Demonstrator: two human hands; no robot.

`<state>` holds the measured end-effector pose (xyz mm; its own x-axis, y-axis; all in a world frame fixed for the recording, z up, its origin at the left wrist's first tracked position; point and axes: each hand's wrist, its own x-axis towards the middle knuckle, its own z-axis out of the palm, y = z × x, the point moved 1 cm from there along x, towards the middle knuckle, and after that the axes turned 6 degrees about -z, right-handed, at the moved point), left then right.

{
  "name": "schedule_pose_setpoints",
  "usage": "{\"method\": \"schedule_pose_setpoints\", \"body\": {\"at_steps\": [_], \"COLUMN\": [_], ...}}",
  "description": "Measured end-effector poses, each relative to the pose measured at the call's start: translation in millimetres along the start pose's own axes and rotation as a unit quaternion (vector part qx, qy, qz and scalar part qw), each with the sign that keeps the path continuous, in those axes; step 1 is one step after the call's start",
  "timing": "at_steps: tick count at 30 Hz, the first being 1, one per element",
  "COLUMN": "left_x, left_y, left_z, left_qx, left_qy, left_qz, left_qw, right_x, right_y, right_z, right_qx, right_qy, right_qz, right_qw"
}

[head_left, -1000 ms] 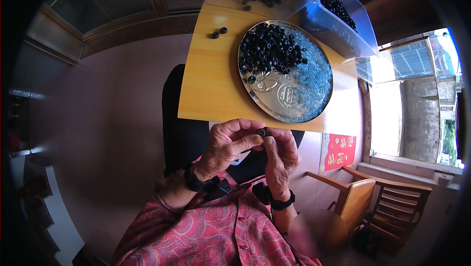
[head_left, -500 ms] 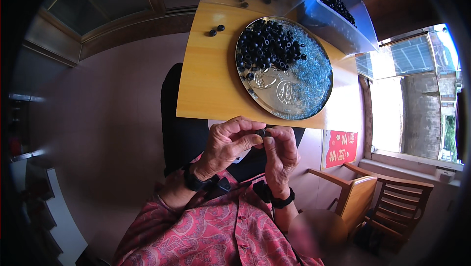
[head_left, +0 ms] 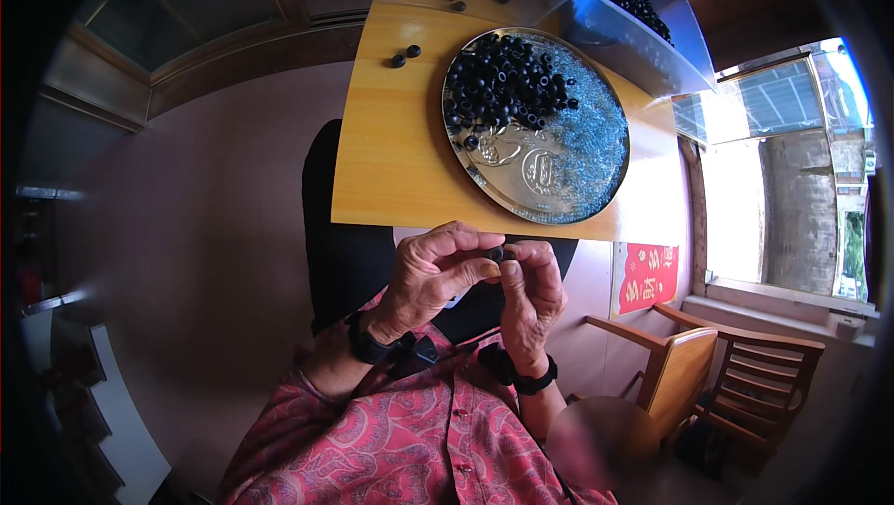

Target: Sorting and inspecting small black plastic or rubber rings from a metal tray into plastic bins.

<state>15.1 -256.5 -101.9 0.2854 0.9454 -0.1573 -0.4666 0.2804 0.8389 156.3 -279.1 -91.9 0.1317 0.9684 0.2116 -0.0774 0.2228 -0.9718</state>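
The left hand (head_left: pixel 430 280) and right hand (head_left: pixel 533 293) met, pinching a small black rubber ring (head_left: pixel 495 253); a round silver metal tray (head_left: pixel 568 179) sat beyond.

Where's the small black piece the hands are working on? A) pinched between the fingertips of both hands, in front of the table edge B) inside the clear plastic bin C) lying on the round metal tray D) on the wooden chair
A: the small black piece sits pinched between the left hand and right hand, nearer the person than the wooden table and off the round metal tray.
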Motion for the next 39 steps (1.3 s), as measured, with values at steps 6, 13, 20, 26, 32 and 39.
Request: {"method": "schedule_pose_setpoints", "body": {"at_steps": [6, 13, 20, 26, 32, 39], "left_x": [-1.0, -0.8, 1.3, 1.4, -0.4, 0.3], "left_y": [-1.2, 1.5, -0.9, 1.1, 0.5, -4.6], "left_z": [-3.0, -1.1, -2.7, 4.8, 4.5, 1.2], "left_qx": [0.034, 0.029, 0.013, 0.055, 0.118, 0.042], "left_qy": [0.002, 0.009, -0.002, -0.009, 0.005, 0.006], "left_qz": [0.011, 0.022, -0.015, 0.032, 0.095, 0.013], "left_qw": [0.999, 0.999, 1.0, 0.998, 0.988, 0.999], "right_x": [2.6, 0.4, -1.5, -2.7, -2.1, -3.2], "right_y": [-6.3, -4.2, -1.7, -0.3, -2.5, 3.3], "right_z": [1.5, -2.1, -2.2, -5.6, -3.2, -2.5], "right_qx": [-0.049, -0.074, -0.053, -0.04, -0.027, -0.079], "right_qy": [-0.016, -0.022, -0.02, -0.015, -0.013, -0.006], "right_qz": [-0.025, -0.025, -0.016, -0.019, -0.02, -0.047], "right_qw": [0.998, 0.997, 0.998, 0.999, 0.999, 0.996]}}
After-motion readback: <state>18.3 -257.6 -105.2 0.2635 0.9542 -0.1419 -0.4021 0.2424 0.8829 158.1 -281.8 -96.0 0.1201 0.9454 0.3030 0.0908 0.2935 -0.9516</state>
